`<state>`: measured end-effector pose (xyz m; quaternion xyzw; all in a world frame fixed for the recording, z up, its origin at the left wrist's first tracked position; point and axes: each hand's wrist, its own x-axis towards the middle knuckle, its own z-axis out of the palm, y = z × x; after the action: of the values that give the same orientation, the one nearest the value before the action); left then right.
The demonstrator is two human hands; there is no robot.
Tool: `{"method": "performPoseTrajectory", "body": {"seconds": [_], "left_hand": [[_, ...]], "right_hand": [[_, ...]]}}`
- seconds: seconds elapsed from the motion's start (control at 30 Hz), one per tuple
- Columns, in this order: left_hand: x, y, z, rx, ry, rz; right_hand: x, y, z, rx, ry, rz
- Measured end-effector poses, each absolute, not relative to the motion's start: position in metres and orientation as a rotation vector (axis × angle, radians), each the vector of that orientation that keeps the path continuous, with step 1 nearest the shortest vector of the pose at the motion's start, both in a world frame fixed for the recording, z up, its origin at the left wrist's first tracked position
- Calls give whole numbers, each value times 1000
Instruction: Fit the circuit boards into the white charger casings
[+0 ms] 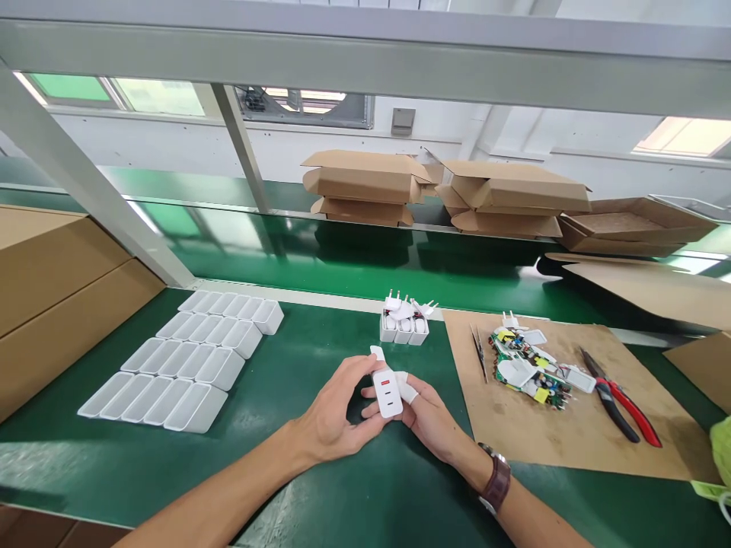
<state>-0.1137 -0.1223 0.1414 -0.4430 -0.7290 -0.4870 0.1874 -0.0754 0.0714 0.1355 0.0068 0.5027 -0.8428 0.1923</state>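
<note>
Looks mid-handling to me: fingers of my left hand (338, 409) and right hand (429, 418) grip a white boxy plastic charger (390, 394) over the smooth green bench (320, 495), bare green circuit boards (537, 378) lying loose rightward.

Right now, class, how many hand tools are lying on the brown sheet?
2: tweezers near the left edge of the brown sheet, and pliers right of the circuit boards. Both show plainly.

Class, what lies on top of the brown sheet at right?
The brown sheet bears tweezers, circuit boards with white parts, and red-and-black pliers; it hides the green tabletop beneath.
</note>
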Motion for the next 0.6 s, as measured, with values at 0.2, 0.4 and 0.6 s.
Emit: {"method": "performPoseTrajectory", "body": {"seconds": [0.2, 0.4, 0.6], "left_hand": [[-116, -122, 141, -1256, -2054, -1381], [-117, -123, 139, -1277, -2076, -1370], [-123, -129, 126, -1164, -2262, -1329]], "right_hand": [[-76, 70, 134, 51, 1419, -2356], [-77, 69, 132, 50, 1486, -2358], [-75, 74, 137, -61, 2135, -2311]]}}
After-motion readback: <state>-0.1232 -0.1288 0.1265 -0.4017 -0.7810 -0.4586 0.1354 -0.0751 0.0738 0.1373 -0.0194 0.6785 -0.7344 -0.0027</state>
